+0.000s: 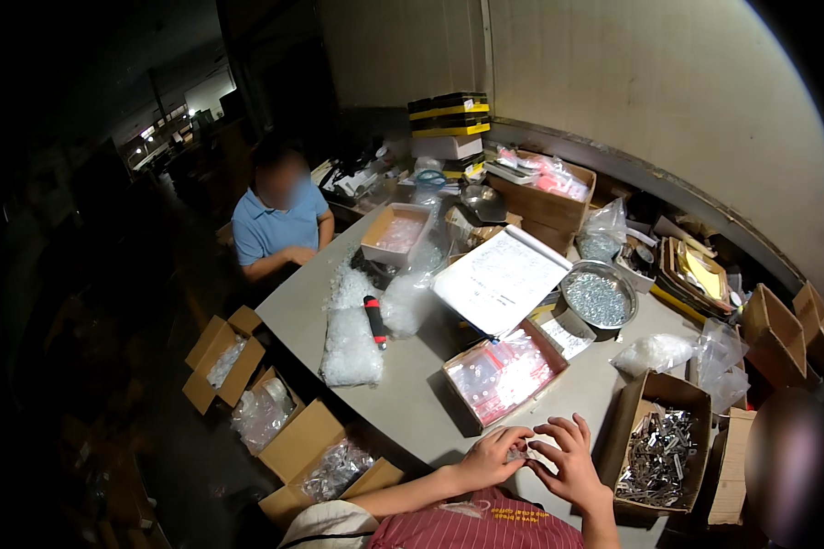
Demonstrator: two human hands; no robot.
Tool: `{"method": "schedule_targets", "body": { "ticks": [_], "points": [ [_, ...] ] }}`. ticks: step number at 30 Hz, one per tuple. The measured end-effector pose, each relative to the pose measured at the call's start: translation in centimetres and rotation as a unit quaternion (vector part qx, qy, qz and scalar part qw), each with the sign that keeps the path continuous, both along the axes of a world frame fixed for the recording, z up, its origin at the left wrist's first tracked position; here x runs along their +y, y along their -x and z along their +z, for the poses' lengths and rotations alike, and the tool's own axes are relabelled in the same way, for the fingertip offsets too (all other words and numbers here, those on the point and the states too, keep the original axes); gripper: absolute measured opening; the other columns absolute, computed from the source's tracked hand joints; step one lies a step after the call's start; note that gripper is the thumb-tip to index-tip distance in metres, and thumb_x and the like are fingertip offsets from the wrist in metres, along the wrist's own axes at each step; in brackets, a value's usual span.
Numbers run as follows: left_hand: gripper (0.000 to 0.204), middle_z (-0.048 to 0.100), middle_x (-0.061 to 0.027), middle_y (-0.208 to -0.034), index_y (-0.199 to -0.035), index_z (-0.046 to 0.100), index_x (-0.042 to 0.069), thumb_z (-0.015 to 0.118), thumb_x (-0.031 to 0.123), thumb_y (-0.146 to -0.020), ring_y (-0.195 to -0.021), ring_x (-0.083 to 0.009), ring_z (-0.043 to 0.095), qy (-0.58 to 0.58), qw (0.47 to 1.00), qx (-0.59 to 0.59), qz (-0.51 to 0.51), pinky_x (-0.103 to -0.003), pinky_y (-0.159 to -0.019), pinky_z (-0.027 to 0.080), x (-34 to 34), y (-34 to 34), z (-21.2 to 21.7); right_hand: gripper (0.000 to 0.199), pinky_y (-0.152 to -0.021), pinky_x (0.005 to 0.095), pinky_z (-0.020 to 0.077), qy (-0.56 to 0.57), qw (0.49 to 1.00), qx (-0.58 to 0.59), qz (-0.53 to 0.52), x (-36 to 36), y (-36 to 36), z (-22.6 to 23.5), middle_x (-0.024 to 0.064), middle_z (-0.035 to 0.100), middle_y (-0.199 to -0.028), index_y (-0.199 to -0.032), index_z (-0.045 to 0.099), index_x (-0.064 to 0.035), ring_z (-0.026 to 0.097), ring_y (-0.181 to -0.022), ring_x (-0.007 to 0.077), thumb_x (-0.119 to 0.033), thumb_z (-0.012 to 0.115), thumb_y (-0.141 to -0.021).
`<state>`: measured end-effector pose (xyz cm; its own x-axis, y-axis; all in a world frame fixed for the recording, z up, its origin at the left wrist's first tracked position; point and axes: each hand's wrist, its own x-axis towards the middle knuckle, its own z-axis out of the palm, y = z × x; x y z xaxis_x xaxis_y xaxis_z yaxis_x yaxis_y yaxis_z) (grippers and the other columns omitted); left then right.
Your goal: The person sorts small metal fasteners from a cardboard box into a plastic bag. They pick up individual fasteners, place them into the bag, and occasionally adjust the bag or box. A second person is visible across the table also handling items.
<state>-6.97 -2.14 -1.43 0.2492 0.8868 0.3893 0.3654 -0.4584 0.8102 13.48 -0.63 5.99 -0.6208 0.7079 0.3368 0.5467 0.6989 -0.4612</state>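
Close to my body, at the table's near edge, my left hand (493, 457) pinches a small clear plastic bag (519, 452). My right hand (569, 463) meets it from the other side, its thumb and index finger at the bag and its other fingers raised. What the bag holds is too small to make out. Just beyond my hands lies an open cardboard box (475, 414) of clear bags with red edges. To the right of my right hand, another cardboard box (616, 437) is filled with small metal parts.
Beyond are a clipboard (499, 279), a metal bowl (634, 309) of small shiny pieces, a red-and-black handled tool (374, 320) and a bulging clear bag (352, 352). Open cartons (307, 439) stand below the table's left edge. A person in a blue shirt (279, 229) sits across at left.
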Motion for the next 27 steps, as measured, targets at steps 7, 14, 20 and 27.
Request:
{"method": "schedule_targets", "body": {
  "ticks": [7,14,20,27],
  "points": [
    [0.046,0.067,-0.0102,-0.106,-0.124,0.06,0.004,0.072,0.002,-0.08,-0.092,-0.0248,0.069,-0.038,0.999,-0.018,0.013,-0.036,-0.08,0.056,0.5,-1.7,0.5,0.042,-0.119,0.058,0.0191,0.012,0.998,-0.025,-0.055,-1.8,-0.7,-0.7,0.0048,0.064,-0.109,-0.114,0.073,-0.015,0.055,-0.118,0.0253,-0.01,0.074,-0.072],
    [0.054,0.061,-0.0153,-0.122,-0.129,0.057,0.003,0.07,0.003,-0.077,-0.113,-0.0334,0.06,-0.102,0.995,0.02,-0.004,-0.043,-0.097,0.049,1.1,-3.1,1.2,0.045,-0.118,0.0685,0.007,0.054,0.995,-0.053,-0.058,-2.2,-2.4,-0.5,0.0062,0.064,-0.128,-0.115,0.071,-0.018,0.044,-0.135,0.0355,-0.018,0.071,-0.07],
    [0.043,0.061,-0.016,-0.113,-0.11,0.058,0.001,0.067,-0.003,-0.068,-0.114,-0.037,0.056,-0.131,0.99,0.046,-0.038,-0.044,-0.1,0.042,2.7,-5.0,-0.5,0.047,-0.118,0.0716,-0.0021,0.079,0.994,-0.066,-0.036,-2.9,-4.0,0.0,0.0051,0.064,-0.133,-0.115,0.072,-0.0195,0.035,-0.145,0.0405,-0.02,0.07,-0.068],
    [0.028,0.061,-0.0149,-0.098,-0.096,0.06,0.004,0.069,0.001,-0.07,-0.097,-0.0376,0.059,-0.152,0.977,0.023,-0.148,-0.047,-0.088,0.046,2.0,-7.0,0.8,0.044,-0.119,0.0725,-0.0107,0.062,0.986,-0.154,-0.023,-3.3,-5.2,-0.1,0.0076,0.067,-0.121,-0.107,0.078,-0.0171,0.028,-0.151,0.0416,-0.026,0.075,-0.064]
  ]
}}
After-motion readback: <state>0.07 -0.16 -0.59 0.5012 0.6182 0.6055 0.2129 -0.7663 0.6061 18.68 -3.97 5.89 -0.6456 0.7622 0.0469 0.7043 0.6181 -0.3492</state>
